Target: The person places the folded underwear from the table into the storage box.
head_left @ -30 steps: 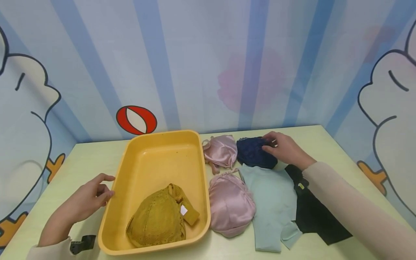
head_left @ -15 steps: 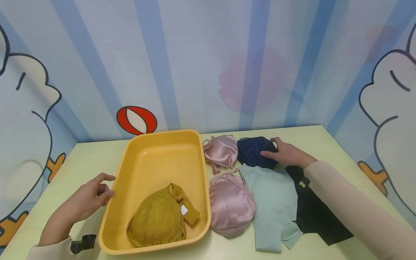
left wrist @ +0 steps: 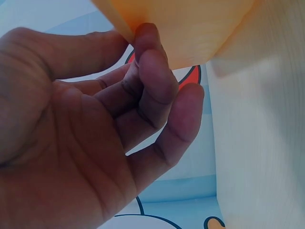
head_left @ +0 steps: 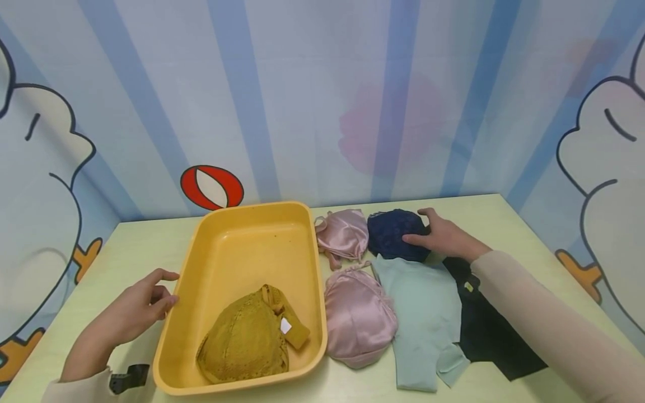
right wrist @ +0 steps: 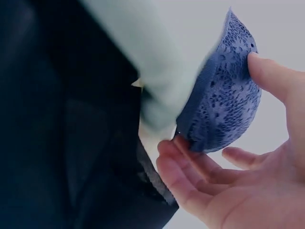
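Note:
In the head view my right hand (head_left: 445, 235) grips the right end of a navy lace bra (head_left: 395, 235) at the back of the table. The right wrist view has its lace cup (right wrist: 226, 90) between my thumb and fingers. My left hand (head_left: 128, 308) holds the left rim of a yellow plastic tub (head_left: 247, 252), fingers curled at the edge. Inside the tub, near its front, lies a mustard-yellow lace bra (head_left: 247, 338) with a small white tag. In the left wrist view my thumb and fingertips meet the tub's side (left wrist: 190, 28).
Right of the tub lie two pink satin garments, one behind (head_left: 345, 232) and one in front (head_left: 358, 319). A pale mint garment (head_left: 423, 313) partly covers a black garment (head_left: 494, 330) beneath my right forearm. A printed striped backdrop (head_left: 322, 101) stands behind the table.
My right hand has shifted slightly right and its index finger has gone to the navy bra's right edge. The bra's cup now stands a little rounder. My left hand and the tub stay put.

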